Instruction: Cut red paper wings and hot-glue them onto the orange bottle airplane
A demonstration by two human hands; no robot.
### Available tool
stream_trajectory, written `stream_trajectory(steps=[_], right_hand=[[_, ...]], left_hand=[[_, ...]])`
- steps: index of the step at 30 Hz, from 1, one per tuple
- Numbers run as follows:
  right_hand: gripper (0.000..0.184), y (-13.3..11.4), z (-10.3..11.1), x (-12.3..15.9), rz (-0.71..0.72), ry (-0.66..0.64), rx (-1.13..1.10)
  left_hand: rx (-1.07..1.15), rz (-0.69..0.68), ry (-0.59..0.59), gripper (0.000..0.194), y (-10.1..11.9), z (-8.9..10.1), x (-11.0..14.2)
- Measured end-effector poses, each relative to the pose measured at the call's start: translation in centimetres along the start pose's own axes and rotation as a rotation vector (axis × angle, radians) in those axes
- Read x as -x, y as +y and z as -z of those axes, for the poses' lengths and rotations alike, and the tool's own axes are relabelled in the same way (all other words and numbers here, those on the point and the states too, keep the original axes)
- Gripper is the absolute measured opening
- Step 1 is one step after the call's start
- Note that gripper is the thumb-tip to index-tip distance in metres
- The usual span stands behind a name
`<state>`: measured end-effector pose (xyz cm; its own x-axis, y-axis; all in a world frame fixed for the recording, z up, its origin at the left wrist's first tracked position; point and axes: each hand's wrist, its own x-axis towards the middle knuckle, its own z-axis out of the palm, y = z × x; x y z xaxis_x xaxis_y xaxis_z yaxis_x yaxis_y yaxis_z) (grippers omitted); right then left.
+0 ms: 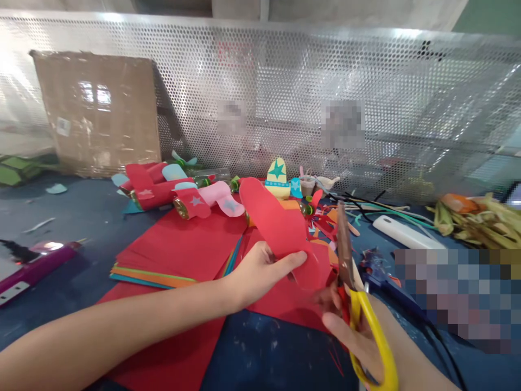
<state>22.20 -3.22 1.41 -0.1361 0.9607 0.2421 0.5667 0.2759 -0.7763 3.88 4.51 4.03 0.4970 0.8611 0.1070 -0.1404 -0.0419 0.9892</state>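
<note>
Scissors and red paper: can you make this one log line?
left hand: holds red cutout | right hand: holds yellow-handled scissors | red paper stack: lies on blue table

A perforated panel point(277, 70) backs the blue table point(260, 355).
</note>
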Motion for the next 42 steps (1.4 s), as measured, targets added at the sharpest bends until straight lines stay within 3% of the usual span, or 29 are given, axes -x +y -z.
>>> stream_trajectory(steps=[7, 9, 14, 18, 21, 24, 27, 31, 36, 39, 42], right_hand=[[0.032, 0.4, -1.4, -1.0, -0.120, 0.238, -0.192], [0.033, 0.4, -1.3, -0.9, -0.147, 0.225, -0.251], [0.035, 1.3, -1.3, -0.7, -0.136, 0.137, -0.109], [0.031, 1.7, -1.8, -0.9, -0.158, 0.175, -0.142], [0.028, 1.7, -1.7, -1.1, -0.172, 0.249, -0.196], [0.022, 2.0, -1.1, -1.4, -0.218, 0.213, -0.325], [0.017, 2.5, -0.5, -2.0, -0.265, 0.178, -0.447], [0.019, 2.9, 0.2, -3.0, -0.288, 0.261, -0.510], [0.020, 1.5, 1.4, -3.5, -0.303, 0.310, -0.566], [0.015, 0.3, 1.9, -3.1, -0.261, 0.216, -0.567], [0.011, -0.3, 1.6, -2.4, -0.200, 0.111, -0.544]], left_hand=[[0.189, 0.294, -0.089, 0.024, -1.9, -0.4, 0.1], [0.192, 0.314, -0.087, 0.025, -2.2, -0.4, 0.1], [0.135, 0.293, -0.095, 0.022, -2.5, -0.5, 0.0], [0.286, 0.326, -0.158, 0.021, -2.8, -0.2, -0.2], [0.442, 0.337, -0.220, 0.038, -3.0, 0.2, -0.3], [0.547, 0.336, -0.239, 0.063, -2.9, 0.5, -0.6], [0.537, 0.314, -0.166, 0.068, -2.3, 0.7, -1.0], [0.538, 0.271, -0.046, 0.065, -0.6, 1.8, -1.9], [0.377, 0.464, -0.230, 0.070, 0.8, 3.6, -3.1], [0.277, 0.582, -0.310, 0.071, 0.5, 3.5, -3.0], [0.126, 0.611, -0.363, 0.054, 0.0, 2.5, -2.0]])
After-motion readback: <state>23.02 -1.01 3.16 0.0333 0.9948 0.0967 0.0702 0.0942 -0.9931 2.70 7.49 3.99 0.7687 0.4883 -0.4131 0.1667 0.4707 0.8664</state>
